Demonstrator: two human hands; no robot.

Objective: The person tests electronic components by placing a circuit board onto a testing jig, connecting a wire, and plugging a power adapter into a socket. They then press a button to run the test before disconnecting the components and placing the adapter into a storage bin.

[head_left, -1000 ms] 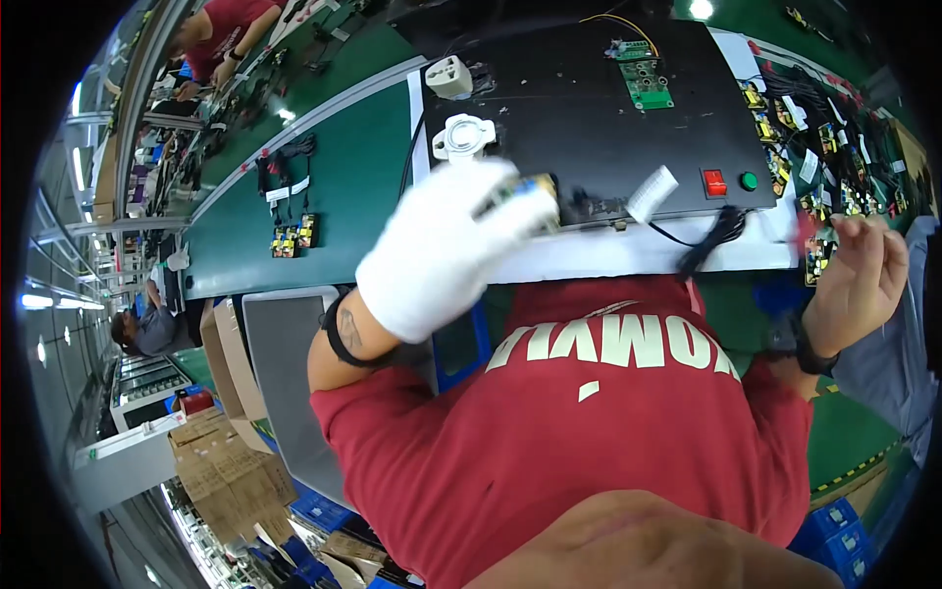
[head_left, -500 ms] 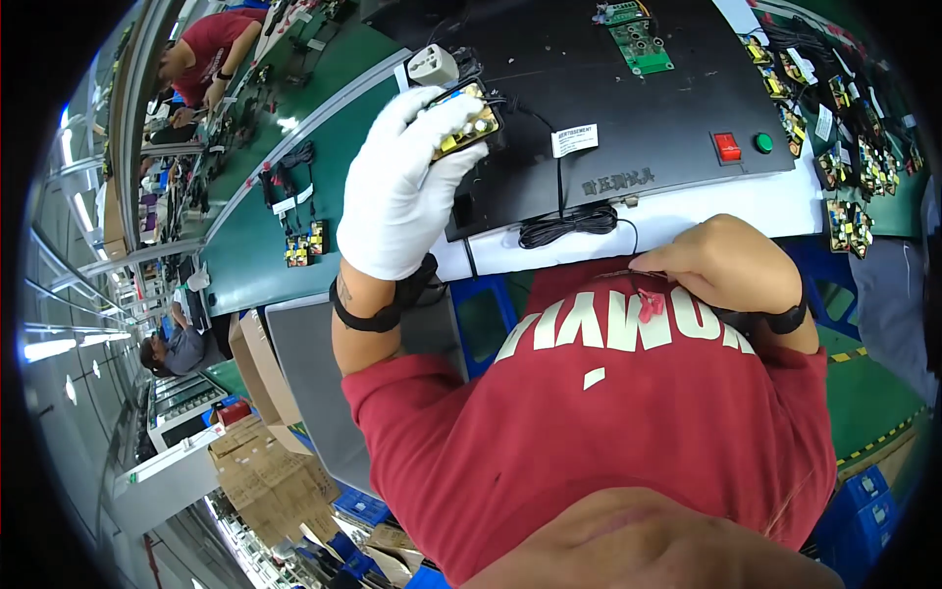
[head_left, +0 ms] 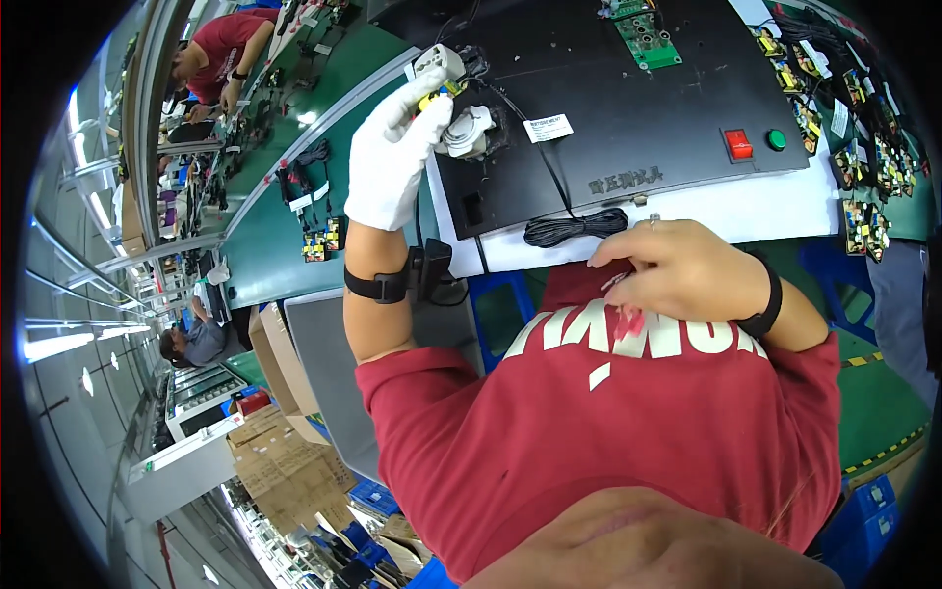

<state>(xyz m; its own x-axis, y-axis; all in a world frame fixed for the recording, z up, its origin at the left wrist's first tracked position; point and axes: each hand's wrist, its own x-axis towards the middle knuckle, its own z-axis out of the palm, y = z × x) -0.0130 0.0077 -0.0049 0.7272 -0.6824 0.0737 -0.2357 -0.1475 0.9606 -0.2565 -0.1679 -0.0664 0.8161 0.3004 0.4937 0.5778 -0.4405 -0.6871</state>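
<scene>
My left hand (head_left: 388,162), in a white glove, is closed on a small circuit board (head_left: 452,87) with yellow parts, mostly hidden by the fingers. The board is right beside a white socket (head_left: 439,62) at the left end of a black panel box. A second white socket (head_left: 469,132) sits just below it. From that end a black cord with a white label (head_left: 548,128) runs to a coiled black cable (head_left: 574,228) at the box's front edge. My bare right hand (head_left: 682,270) is in front of my chest, fingers bent together; a small red piece (head_left: 628,322) shows below the thumb.
The black panel box (head_left: 677,123) bears a red switch (head_left: 738,145), a green button (head_left: 776,140) and a green circuit board (head_left: 643,39). Several yellow-part boards (head_left: 865,231) lie at the right; others (head_left: 322,240) lie on the green bench at left. A co-worker (head_left: 221,59) bends over another bench.
My left hand has moved the board up and left against the upper socket, uncovering the lower one. The label has shifted left. My right hand and the red piece have moved slightly left.
</scene>
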